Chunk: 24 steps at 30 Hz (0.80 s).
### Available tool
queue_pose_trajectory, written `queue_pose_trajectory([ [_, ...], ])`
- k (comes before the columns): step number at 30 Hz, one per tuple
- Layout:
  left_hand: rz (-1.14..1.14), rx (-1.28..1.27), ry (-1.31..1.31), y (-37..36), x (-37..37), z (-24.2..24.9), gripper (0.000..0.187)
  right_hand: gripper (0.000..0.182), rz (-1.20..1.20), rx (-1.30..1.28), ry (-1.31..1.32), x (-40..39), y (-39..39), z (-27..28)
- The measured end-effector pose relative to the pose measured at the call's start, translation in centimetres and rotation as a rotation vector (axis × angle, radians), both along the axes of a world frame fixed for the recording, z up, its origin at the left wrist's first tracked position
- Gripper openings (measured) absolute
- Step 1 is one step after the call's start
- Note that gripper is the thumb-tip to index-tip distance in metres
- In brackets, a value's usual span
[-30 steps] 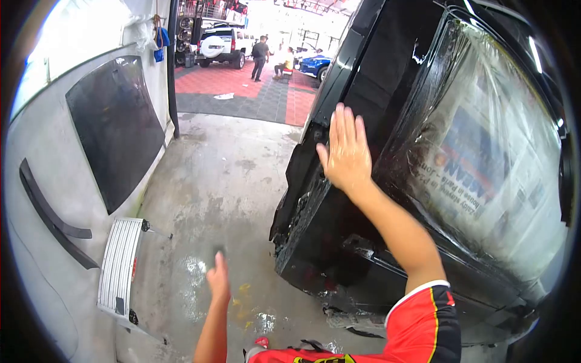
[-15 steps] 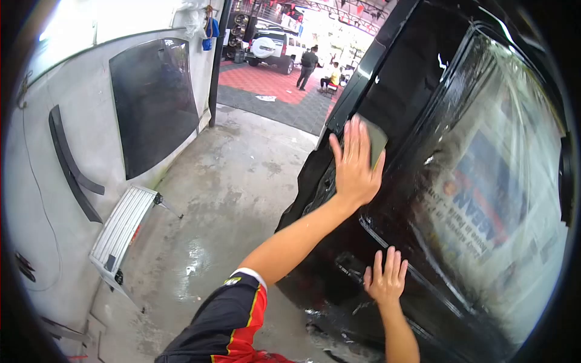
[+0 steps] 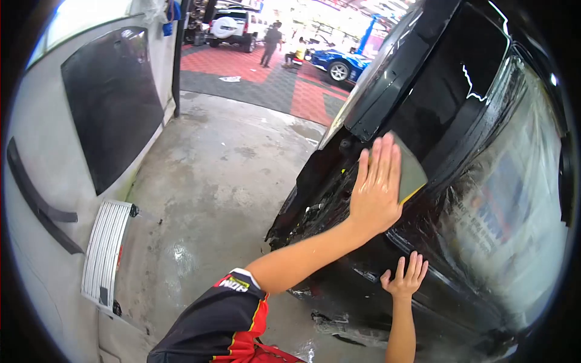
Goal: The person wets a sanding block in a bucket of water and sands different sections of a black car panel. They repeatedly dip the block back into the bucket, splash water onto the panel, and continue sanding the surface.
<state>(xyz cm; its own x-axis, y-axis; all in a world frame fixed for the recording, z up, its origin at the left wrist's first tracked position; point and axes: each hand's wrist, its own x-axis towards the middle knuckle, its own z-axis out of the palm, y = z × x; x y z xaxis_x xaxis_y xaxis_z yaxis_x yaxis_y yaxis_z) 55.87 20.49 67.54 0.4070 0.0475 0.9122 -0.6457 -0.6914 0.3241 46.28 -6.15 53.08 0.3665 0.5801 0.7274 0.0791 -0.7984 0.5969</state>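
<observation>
Wet concrete floor (image 3: pixel 224 181) runs along a black car body (image 3: pixel 448 109) in a workshop bay. Nearest, the right hand (image 3: pixel 404 279) lies flat on the lower panel, fingers (image 3: pixel 415 267) spread and holding nothing. Above it the left hand (image 3: pixel 376 190) presses a grey sanding sheet (image 3: pixel 411 172) against the paintwork, fingers together and pointing up; the sheet sticks out just right of those fingertips, well apart from the right hand. Beyond stands a newspaper-masked window (image 3: pixel 514 199), with a blue car (image 3: pixel 339 63) far off.
</observation>
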Motion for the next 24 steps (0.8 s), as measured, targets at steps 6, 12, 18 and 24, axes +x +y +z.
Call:
queue_pose_trajectory([
  [6,-0.085,-0.107,-0.151,-0.3,2.4,6.7,0.076,0.064,0.016,0.027,-0.038,0.2,0.4,0.1],
  [12,-0.219,-0.147,-0.355,-0.9,3.8,10.6,0.075,0.064,-0.012,0.029,-0.041,0.3,0.4,-0.2],
  [18,-0.272,-0.100,-0.388,0.3,3.2,9.8,0.075,0.063,0.007,0.033,-0.052,0.3,0.5,-0.1],
  [24,-0.117,-0.208,-0.558,-2.0,7.9,21.6,0.072,0.064,0.003,0.036,-0.052,0.5,0.4,-0.2],
])
